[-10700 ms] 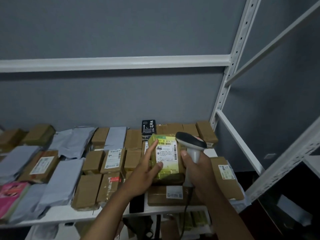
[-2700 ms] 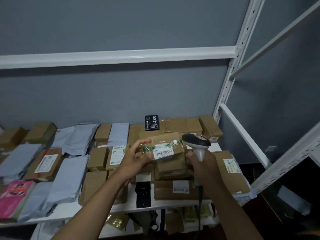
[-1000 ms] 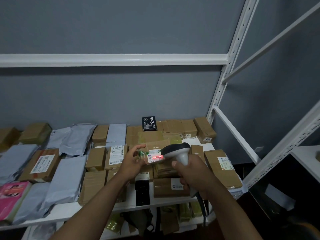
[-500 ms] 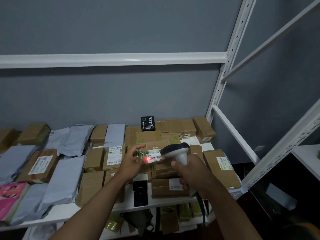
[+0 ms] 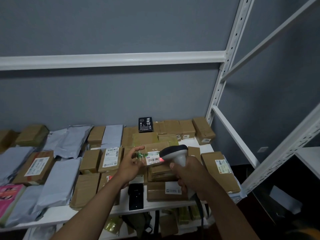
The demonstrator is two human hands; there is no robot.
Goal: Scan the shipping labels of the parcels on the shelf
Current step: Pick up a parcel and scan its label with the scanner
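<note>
Head view: left hand (image 5: 129, 168) holds parcel (image 5: 154, 152); scanner (image 5: 174, 153) just right.

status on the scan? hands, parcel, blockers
Right hand grips scanner, red beam on label. Left hand holds brown parcel tilted up. Nothing in the way.
</note>
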